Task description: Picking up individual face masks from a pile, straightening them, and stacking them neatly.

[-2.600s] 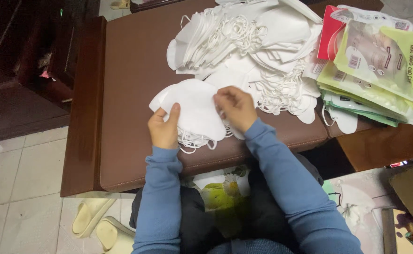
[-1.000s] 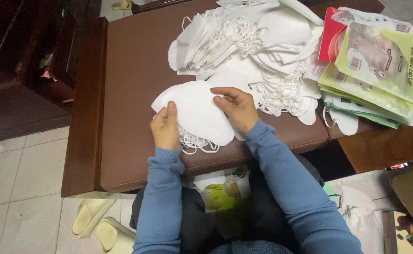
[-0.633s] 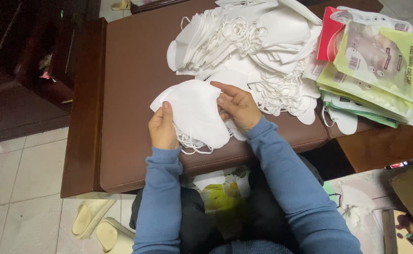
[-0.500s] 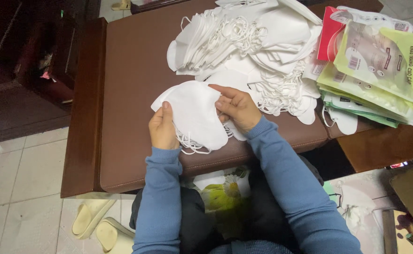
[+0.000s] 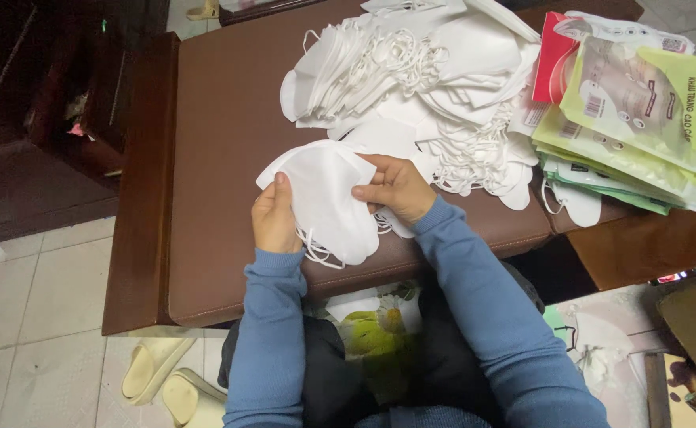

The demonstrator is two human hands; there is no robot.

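Observation:
Both hands hold a small stack of white folded face masks just above the near edge of a brown padded bench. My left hand grips the stack's left side with the thumb on top. My right hand pinches its right edge with thumb and fingers. White ear loops dangle below the stack. A large loose heap of white masks lies beyond my hands on the bench.
A pile of flat green and red printed packets lies at the right. A dark cabinet stands left of the bench. Pale slippers sit on the tiled floor. A plastic bag rests on my lap.
The mask stack has been squared up and tilted slightly between my hands. My right hand slid from lying on top of it to pinching its right edge.

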